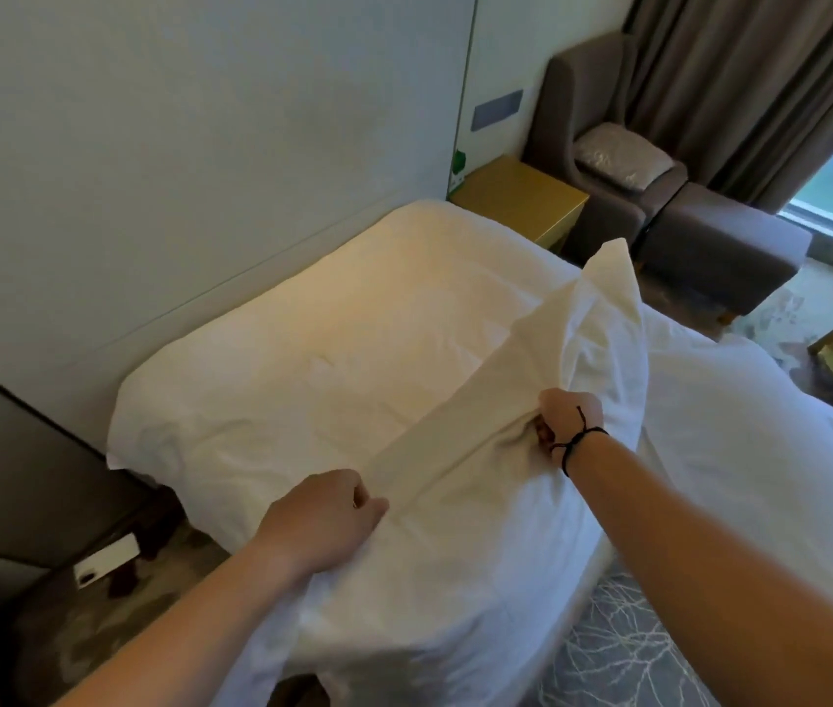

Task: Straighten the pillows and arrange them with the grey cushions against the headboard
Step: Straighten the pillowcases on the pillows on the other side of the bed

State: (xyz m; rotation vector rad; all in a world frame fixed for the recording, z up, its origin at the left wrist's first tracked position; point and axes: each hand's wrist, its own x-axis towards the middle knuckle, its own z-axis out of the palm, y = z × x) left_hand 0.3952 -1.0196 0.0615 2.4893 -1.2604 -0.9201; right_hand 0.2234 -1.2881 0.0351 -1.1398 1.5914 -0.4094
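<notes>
A white pillow (480, 502) is held up over the near side of the bed, its far corner (613, 257) pointing upward. My left hand (322, 517) pinches its near edge, and my right hand (564, 421), with a black cord on the wrist, grips the fabric further right. The white bed (302, 339) lies below, its head end against the pale headboard panel (174, 145). A grey cushion (621, 153) rests on the armchair at the far right. No grey cushion lies on the bed.
A yellow bedside table (521, 196) stands by the bed's far corner, with a brown armchair (582, 94) and footstool (725, 247) beyond it. Curtains (761, 68) hang at the window. A dark cabinet (21, 477) stands at left. A patterned grey runner (623, 650) hangs at the bed's near side.
</notes>
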